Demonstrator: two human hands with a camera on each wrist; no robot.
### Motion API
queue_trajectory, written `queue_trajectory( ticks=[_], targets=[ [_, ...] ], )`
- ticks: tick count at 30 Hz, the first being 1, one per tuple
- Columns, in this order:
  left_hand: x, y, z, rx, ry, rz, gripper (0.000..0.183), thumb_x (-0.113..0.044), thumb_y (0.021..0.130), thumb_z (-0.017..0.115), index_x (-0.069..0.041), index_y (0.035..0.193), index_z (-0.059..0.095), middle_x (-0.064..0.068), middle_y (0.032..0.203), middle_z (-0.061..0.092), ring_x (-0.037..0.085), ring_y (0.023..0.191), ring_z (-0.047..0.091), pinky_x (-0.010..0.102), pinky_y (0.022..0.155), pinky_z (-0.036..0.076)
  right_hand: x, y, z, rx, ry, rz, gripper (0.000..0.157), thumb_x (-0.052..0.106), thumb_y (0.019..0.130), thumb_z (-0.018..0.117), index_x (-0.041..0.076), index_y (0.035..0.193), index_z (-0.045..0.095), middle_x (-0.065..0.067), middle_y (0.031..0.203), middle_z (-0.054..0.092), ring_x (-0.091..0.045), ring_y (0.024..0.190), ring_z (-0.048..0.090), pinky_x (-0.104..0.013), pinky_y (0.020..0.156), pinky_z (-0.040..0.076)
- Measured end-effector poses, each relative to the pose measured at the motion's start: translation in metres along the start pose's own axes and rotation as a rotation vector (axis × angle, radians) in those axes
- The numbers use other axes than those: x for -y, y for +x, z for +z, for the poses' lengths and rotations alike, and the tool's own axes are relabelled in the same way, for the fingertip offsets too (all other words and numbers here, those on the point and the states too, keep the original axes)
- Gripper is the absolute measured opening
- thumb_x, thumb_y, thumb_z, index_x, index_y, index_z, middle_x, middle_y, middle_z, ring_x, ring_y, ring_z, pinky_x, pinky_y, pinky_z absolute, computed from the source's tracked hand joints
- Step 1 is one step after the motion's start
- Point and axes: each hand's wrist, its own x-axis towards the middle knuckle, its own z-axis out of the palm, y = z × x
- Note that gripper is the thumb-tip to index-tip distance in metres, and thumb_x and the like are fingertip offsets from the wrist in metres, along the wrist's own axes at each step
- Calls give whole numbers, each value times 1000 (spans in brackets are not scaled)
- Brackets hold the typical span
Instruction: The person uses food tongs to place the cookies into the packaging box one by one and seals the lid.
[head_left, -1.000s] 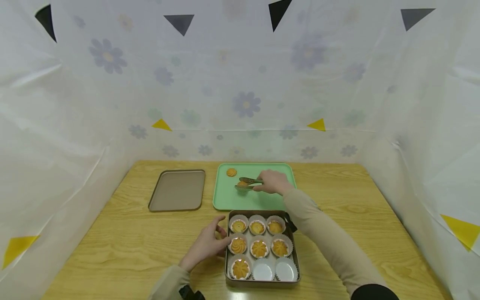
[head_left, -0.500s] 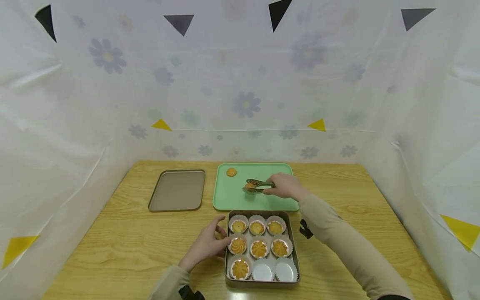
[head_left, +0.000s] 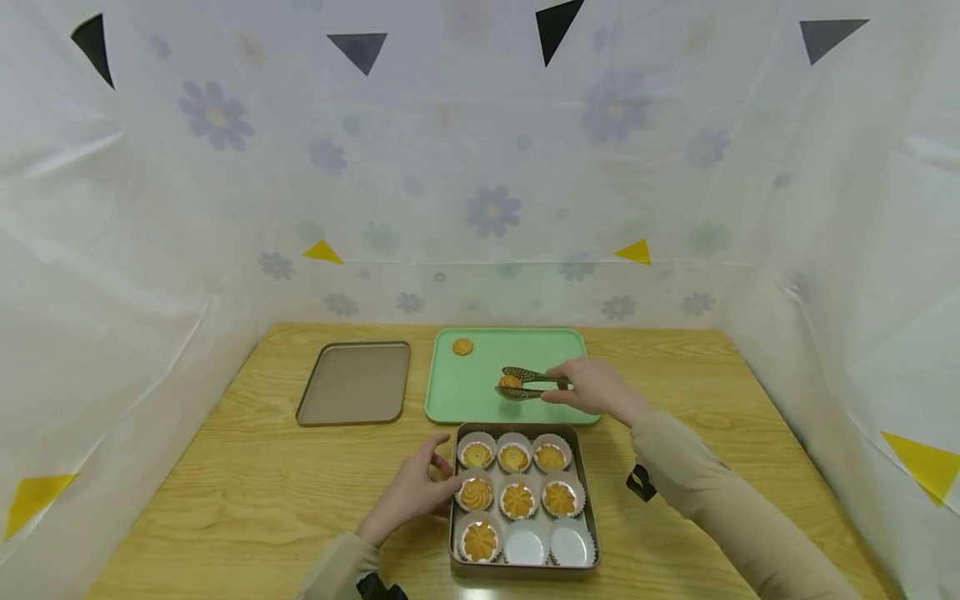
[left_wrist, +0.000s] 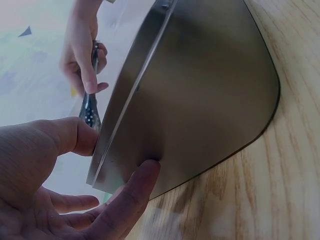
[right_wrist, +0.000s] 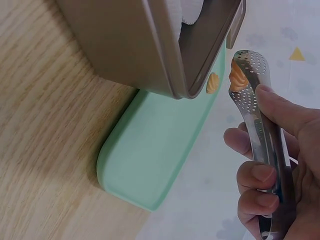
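My right hand point(head_left: 600, 389) holds metal serving tongs point(right_wrist: 265, 130) with perforated tips. A swirled piped cookie point(right_wrist: 238, 77) is caught between those tips, above the near part of the green tray point(head_left: 457, 392) in the head view. My left hand point(head_left: 416, 487) grips the left wall of a deep brown baking tin point(left_wrist: 200, 95), thumb at the rim and a fingertip against the outer side. Paper liners point(head_left: 527, 543) stand in rows inside the tin. Piped cookies point(head_left: 517, 501) sit in several of them; two in the front row show bare white bottoms.
Another piped cookie point(head_left: 462, 347) lies at the green tray's far left corner. A shallow brown tray point(head_left: 354, 383) rests on the wooden table point(head_left: 247, 500) left of the green one. White flowered sheeting point(head_left: 487, 167) hangs behind and on both sides.
My right hand has drawn right and nearer with the tongs and the cookie, across the green tray. The left hand and the tin have stayed in place.
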Motion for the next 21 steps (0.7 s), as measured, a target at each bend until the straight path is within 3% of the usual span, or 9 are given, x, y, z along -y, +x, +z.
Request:
queue_trajectory(
  ticks=[7, 16, 21],
  targets=[
    [-1, -1, 0, -12, 12, 1, 70, -14, 86, 72, 8, 145, 40, 12, 94, 66, 15, 73, 60, 23, 63, 49, 2, -18, -2, -50, 34, -33, 47, 35, 95, 67, 2, 128, 67, -10, 104, 75, -12, 77, 64, -28, 61, 49],
    [-2, -1, 0, 2, -9, -8, 70, -12, 87, 71, 7, 146, 39, 13, 96, 65, 13, 68, 59, 22, 60, 50, -2, -39, -4, -81, 41, -24, 45, 35, 95, 67, 6, 129, 67, 5, 83, 67, -5, 64, 48, -23, 54, 36],
    [-1, 0, -1, 6, -4, -11, 71, -12, 87, 71, 7, 147, 39, 13, 97, 65, 12, 67, 58, 22, 58, 49, -4, -54, -7, -109, 49, -60, 42, 36, 95, 67, 8, 126, 69, 11, 75, 61, -3, 60, 39, -21, 52, 31]
  ],
)
